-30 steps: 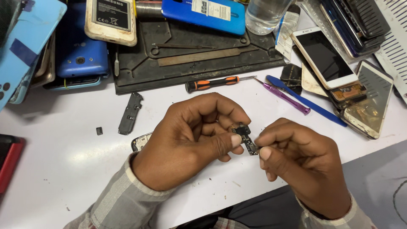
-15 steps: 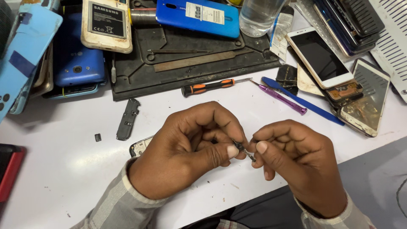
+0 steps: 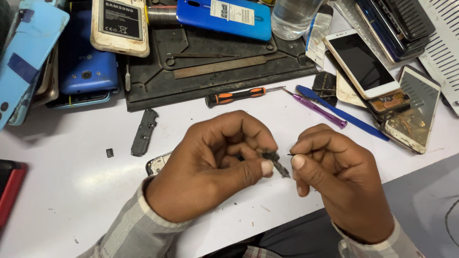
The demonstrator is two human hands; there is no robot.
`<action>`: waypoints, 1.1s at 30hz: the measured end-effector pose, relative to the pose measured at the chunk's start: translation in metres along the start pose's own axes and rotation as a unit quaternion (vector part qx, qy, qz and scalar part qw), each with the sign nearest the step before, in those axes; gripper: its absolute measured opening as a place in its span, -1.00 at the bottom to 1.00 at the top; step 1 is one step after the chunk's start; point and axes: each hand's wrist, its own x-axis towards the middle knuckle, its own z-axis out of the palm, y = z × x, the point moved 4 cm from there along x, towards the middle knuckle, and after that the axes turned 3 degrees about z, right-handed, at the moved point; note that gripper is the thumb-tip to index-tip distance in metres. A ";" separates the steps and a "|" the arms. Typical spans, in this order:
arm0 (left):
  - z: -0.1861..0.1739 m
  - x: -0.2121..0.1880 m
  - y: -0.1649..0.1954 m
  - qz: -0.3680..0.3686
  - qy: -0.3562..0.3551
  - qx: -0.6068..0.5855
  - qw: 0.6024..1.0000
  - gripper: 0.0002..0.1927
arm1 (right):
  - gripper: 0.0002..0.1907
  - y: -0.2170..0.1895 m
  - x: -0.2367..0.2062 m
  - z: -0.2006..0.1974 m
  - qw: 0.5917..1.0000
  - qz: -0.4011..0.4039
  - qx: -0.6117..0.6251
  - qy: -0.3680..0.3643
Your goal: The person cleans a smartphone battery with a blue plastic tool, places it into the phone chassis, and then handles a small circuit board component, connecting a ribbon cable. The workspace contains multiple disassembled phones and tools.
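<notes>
1. A white repair bench fills the view in front of me, its far half crowded with opened phones, loose back covers and hand tools.

2. A dark work mat lies at the back, with a blue phone shell across its top edge and a white handset showing its battery on its left corner. Another blue phone sits just left of the mat.

3. To the right, a white phone with a dark screen rests near a gold-framed handset with its insides exposed.

4. My left hand is curled closed, thumb and fingers pinching a small dark phone component just above the bench's near edge, between my two hands.

5. My right hand is closed too, pinching a thin dark pin-like piece whose tip points at that component. I cannot tell whether the two are touching.

6. An orange-and-black screwdriver, a purple pry tool and a blue spudger lie untouched beyond my knuckles.

7. A black plastic bracket and a tiny dark chip lie loose to my left; part of a phone frame peeks from under my left wrist.

8. By my reading, I am working the fine tip into or out of the small part. The next move calls for a steady left pinch and a tiny, well-aimed motion from the right, since the piece looks easy to drop.
</notes>
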 end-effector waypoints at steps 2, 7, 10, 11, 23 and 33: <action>-0.001 0.003 0.001 0.002 0.024 0.022 0.999 -0.79 | -0.86 0.001 0.000 -0.001 0.998 0.041 0.043 0.002; -0.002 0.005 0.002 -0.020 0.061 0.011 0.998 -0.67 | -0.84 0.003 0.000 0.004 0.987 0.114 0.113 -0.014; -0.002 0.005 0.003 -0.018 0.065 0.018 0.998 -0.65 | -0.84 0.006 -0.001 0.007 0.979 0.153 0.133 -0.019; -0.002 0.006 0.003 -0.019 0.065 0.019 0.998 -0.65 | -0.84 0.006 -0.001 0.008 0.976 0.166 0.141 -0.021; -0.003 0.007 0.003 -0.015 0.089 0.013 0.996 -0.70 | -0.85 0.008 -0.008 0.018 0.955 0.142 0.258 -0.045; -0.002 0.006 0.005 -0.023 0.092 0.003 0.996 -0.74 | -0.83 0.013 -0.008 0.025 0.961 0.144 0.236 0.027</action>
